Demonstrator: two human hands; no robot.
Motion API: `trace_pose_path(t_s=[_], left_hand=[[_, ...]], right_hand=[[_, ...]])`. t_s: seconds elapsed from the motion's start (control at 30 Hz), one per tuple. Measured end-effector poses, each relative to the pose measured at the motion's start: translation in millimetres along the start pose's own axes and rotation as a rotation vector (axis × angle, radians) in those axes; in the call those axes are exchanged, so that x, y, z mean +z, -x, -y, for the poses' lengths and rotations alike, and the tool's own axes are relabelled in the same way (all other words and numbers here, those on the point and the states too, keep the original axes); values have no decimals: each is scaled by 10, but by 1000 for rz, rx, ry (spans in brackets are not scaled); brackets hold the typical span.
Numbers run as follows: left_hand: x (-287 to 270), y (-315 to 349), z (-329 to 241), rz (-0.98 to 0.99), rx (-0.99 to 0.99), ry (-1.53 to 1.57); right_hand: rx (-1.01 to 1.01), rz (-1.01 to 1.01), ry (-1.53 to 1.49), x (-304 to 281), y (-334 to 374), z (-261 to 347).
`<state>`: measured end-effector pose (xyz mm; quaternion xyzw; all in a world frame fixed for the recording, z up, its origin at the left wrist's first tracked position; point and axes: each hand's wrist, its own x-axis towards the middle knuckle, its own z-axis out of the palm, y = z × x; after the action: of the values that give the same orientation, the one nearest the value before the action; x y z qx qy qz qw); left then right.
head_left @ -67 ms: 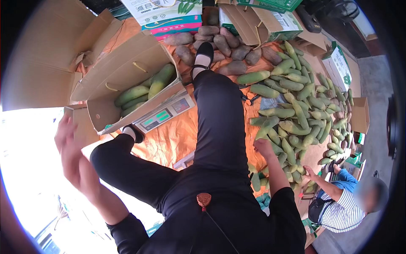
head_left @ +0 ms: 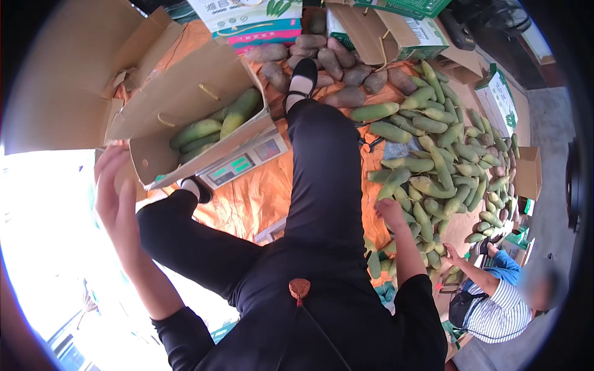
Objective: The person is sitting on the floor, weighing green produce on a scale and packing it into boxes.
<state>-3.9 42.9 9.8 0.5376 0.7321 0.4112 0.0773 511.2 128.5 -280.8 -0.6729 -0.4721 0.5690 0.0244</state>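
Observation:
My left hand [head_left: 114, 191] is open, fingers spread, beside the near left corner of an open cardboard box [head_left: 179, 93]. Whether the fingertips touch the cardboard I cannot tell. Several green radishes [head_left: 241, 114] lie inside the box, which has rope handles. It rests on a digital scale [head_left: 238, 164] with lit green displays. My right hand [head_left: 391, 215] is at the left edge of a big pile of green radishes [head_left: 439, 161], fingers curled and closed just below one radish [head_left: 393, 183]. Its palm is hidden, so anything inside it does not show.
Dusky reddish root vegetables [head_left: 343, 98] lie around my forward foot. Printed cartons [head_left: 247, 15] and an open box [head_left: 371, 31] stand at the far side. Orange sheeting [head_left: 247, 207] covers the floor. At the right, a person in a striped shirt [head_left: 501, 309] reaches to the pile.
My left hand has shifted right, closer to the box corner. My right hand stays by the pile, almost unmoved. The whole view has shifted slightly.

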Motion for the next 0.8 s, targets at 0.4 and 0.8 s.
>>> trace_pose_path(t_s=[0.4,0.8], left_hand=[[-119,151,1345,108,-472,-342],[-135,235,1578,69,-407,-400]], right_hand=[[-174,-132,-129,-204,-81,296],[-164,-314,-181,-401,-50,478]])
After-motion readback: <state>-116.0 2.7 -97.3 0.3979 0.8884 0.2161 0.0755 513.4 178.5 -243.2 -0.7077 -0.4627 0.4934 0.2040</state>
